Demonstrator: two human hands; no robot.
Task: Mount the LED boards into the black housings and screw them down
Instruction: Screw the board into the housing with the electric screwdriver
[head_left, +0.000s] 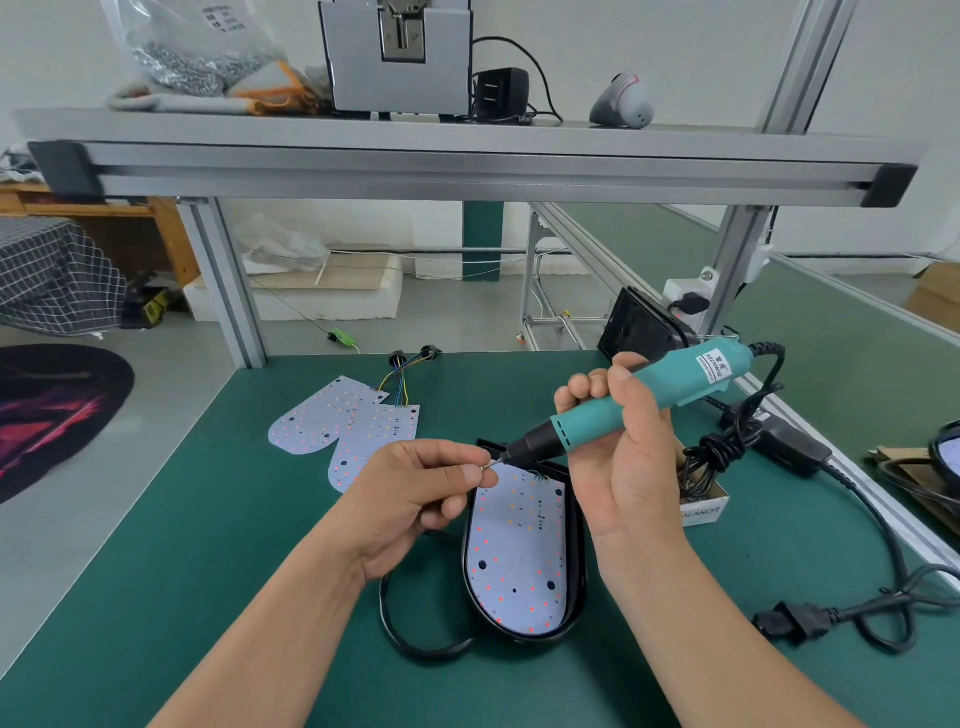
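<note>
A white LED board lies inside a black housing on the green mat in front of me. My right hand grips a teal electric screwdriver, tilted with its bit pointing left and down, above the housing's far end. My left hand pinches a small screw between thumb and forefinger and holds it against the bit's tip. Two more LED boards with coloured wires lie overlapping on the mat to the far left.
A small cardboard box sits right of the housing, under the screwdriver's coiled cable. A black power cord and plug trail at the right. Another black housing leans against the frame post. An aluminium shelf spans overhead.
</note>
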